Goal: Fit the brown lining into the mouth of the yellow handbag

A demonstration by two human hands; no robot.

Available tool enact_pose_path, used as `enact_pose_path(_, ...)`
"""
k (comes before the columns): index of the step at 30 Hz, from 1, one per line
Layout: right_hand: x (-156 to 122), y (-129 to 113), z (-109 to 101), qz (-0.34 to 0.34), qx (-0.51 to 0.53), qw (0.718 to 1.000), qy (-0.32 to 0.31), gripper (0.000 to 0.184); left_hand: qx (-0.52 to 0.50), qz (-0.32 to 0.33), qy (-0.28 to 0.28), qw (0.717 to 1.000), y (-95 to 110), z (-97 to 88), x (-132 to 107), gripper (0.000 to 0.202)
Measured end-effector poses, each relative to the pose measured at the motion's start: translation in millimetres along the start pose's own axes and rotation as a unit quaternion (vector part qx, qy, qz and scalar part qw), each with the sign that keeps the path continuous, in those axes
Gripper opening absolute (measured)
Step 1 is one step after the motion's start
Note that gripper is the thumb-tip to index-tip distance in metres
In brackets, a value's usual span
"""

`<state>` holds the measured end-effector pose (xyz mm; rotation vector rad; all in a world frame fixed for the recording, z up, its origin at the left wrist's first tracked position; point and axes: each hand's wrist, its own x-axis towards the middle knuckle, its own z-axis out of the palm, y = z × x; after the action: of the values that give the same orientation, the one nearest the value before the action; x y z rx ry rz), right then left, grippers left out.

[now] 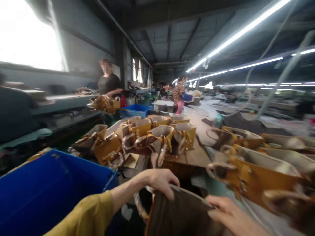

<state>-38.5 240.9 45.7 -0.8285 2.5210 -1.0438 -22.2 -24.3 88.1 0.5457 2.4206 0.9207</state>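
Note:
A dark brown handbag point(182, 209) with a pale top edge and a plastic-wrapped handle is held low in front of me. Its lower part runs out of the picture. My left hand point(163, 182) pinches the left end of the top edge, thumb on the near face. Toward the other end, my right hand point(226, 211) grips the same edge, slightly blurred by motion. Just beyond, several mustard-yellow and brown handbags point(159, 131) stand crowded on a brown table point(197, 157), their handles wrapped in clear plastic.
A large blue bin point(56, 183) stands close on my left. More yellow handbags point(268, 170) line the right side. Farther off are a smaller blue bin point(136, 109), a person carrying yellow bags point(108, 82) and another person in a patterned top point(178, 91).

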Motion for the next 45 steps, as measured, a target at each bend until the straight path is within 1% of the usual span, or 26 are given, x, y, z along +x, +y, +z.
enact_pose_path(1, -3.3, -7.9, 0.8, -0.005, 0.033, 0.998, -0.048, 0.021, -0.006, -0.005, -0.003, 1.0, -3.6, 0.7, -1.7, 0.027)
enact_pose_path(2, -4.5, -14.2, 2.2, 0.004, 0.051, 0.997, -0.061, 0.018, -0.016, -0.007, -0.013, 1.0, -8.2, 0.5, -2.9, 0.027)
enact_pose_path(5, -2.5, -22.3, 9.1, 0.033, 0.081, 0.994, -0.065, 0.014, -0.041, -0.013, -0.06, 0.997, -22.2, -3.1, -4.2, 0.031)
enact_pose_path(9, 1.6, -18.7, 21.9, 0.027, 0.095, 0.992, -0.074, 0.012, -0.063, -0.014, -0.099, 0.993, -30.5, -5.3, -4.6, 0.037)
enact_pose_path(11, 5.1, -15.1, 27.3, 0.022, 0.096, 0.992, -0.083, 0.011, -0.034, -0.008, -0.087, 0.996, -30.3, -2.7, -3.4, 0.037)
enact_pose_path(13, 8.9, -11.3, 30.8, 0.023, 0.095, 0.991, -0.094, 0.009, 0.016, 0.004, -0.051, 0.999, -27.3, 2.9, -0.8, 0.036)
enact_pose_path(16, 13.0, -7.3, 32.6, 0.033, 0.093, 0.99, -0.104, 0.006, 0.073, 0.04, 0.002, 0.997, -18.9, 14.8, 5.6, 0.029)
enact_pose_path(18, 13.7, -7.3, 31.9, 0.038, 0.09, 0.99, -0.103, 0.006, 0.086, 0.066, 0.021, 0.994, -13.9, 22.7, 11.7, 0.023)
enact_pose_path(20, 13.4, -9.9, 30.7, 0.039, 0.083, 0.991, -0.098, 0.005, 0.083, 0.089, 0.031, 0.992, -11.8, 29.2, 18.8, 0.02)
enact_pose_path(23, 12.1, -16.8, 28.9, 0.035, 0.07, 0.993, -0.088, 0.005, 0.06, 0.12, 0.021, 0.991, -13.5, 35.4, 28.0, 0.022)
enact_pose_path(25, 11.3, -21.5, 28.1, 0.034, 0.059, 0.995, -0.079, 0.005, 0.041, 0.129, 0.014, 0.991, -15.5, 37.3, 31.1, 0.023)
enact_pose_path(27, 10.5, -25.4, 27.6, 0.035, 0.047, 0.996, -0.071, 0.006, 0.018, 0.125, 0.012, 0.992, -17.0, 38.1, 32.0, 0.022)
enact_pose_path(32, 9.8, -31.4, 27.0, 0.035, 0.026, 0.997, -0.061, 0.01, -0.051, 0.092, 0.005, 0.994, -20.8, 38.3, 32.4, 0.015)
enact_pose_path(35, 10.9, -31.3, 27.4, 0.028, 0.023, 0.997, -0.063, 0.012, -0.093, 0.067, -0.004, 0.993, -23.5, 39.1, 34.4, 0.017)
enact_pose_path(39, 12.8, -27.0, 30.8, 0.033, 0.022, 0.997, -0.065, 0.015, -0.111, 0.028, -0.006, 0.993, -23.5, 40.0, 35.5, 0.018)
enact_pose_path(45, 15.2, -22.1, 37.4, 0.043, 0.026, 0.996, -0.072, 0.021, -0.13, 0.016, -0.017, 0.991, -21.4, 40.1, 35.8, 0.018)
